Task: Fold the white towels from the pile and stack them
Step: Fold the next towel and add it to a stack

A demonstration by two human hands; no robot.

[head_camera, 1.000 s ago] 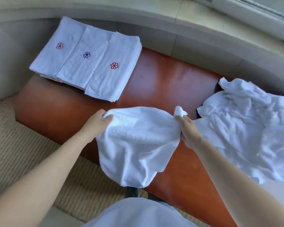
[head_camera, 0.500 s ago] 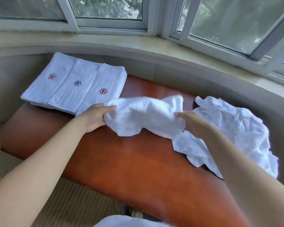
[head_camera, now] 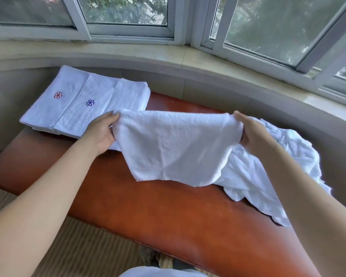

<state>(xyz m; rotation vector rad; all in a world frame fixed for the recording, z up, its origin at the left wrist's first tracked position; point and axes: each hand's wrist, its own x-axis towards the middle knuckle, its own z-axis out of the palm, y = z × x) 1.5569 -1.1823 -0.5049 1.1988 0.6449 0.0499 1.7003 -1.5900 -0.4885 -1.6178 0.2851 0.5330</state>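
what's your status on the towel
Left hand and right hand pinch towel corners, spread above bench. Nothing blocking.

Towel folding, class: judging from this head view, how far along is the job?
Done: folded towels lie stacked at the bench's left end. In hand: the left hand and right hand hold one towel stretched between them, not yet folded. Left: the crumpled pile on the right.

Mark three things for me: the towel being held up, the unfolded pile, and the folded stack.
held towel [head_camera: 174, 148], head view, middle of the hanging cloth.
unfolded pile [head_camera: 272, 172], head view, crumpled middle, right end of the bench.
folded stack [head_camera: 84, 108], head view, top towel beside the blue flower.
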